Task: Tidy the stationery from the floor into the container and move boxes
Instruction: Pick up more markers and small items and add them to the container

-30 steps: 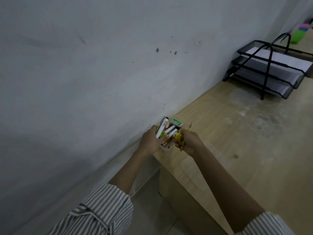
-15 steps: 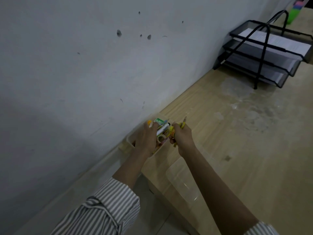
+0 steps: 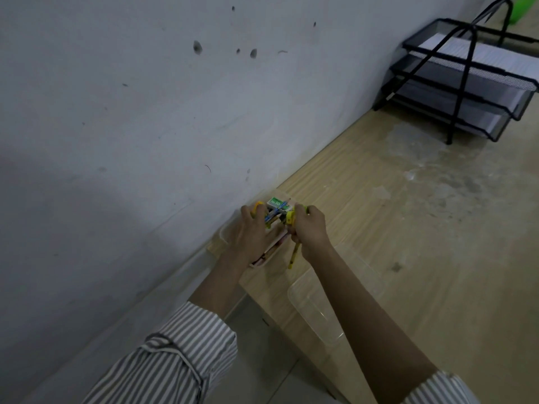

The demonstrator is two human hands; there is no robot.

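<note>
Right hand clenched a yellow pencil, its length slanting back toward the person, container just left, under the left hand, whose grip could not be told.

Scuffed white wall, pale wooden desk, black mesh paper tray, dim light.

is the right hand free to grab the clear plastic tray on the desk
Probably not yet: the right hand grips a yellow pencil, though the clear plastic tray lies bare under its forearm.
</note>
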